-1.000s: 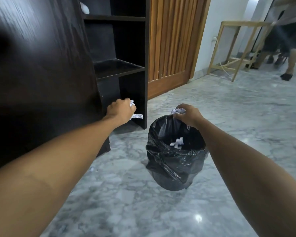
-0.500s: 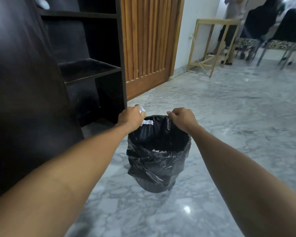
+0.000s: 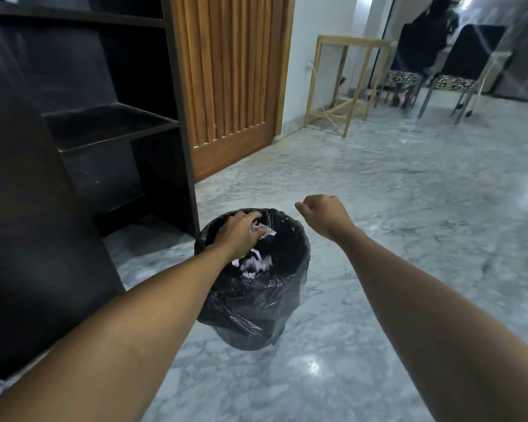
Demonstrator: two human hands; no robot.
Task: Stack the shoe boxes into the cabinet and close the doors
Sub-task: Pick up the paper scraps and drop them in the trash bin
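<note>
Head: dark cabinet [image 3: 110, 123], open shelves.

Lighting: dim, cool indoor light. Small white glare spot on the marble floor [image 3: 314, 367], just in front of the black-lined bin [image 3: 250, 312]; a broader sheen lay far right of the bin. Cabinet [image 3: 83, 123] left of the bin was near-black, detail lost. Chairs [image 3: 454, 77] beyond the bin were smeared with blur. Wide-angle bending showed at the edges.
</note>
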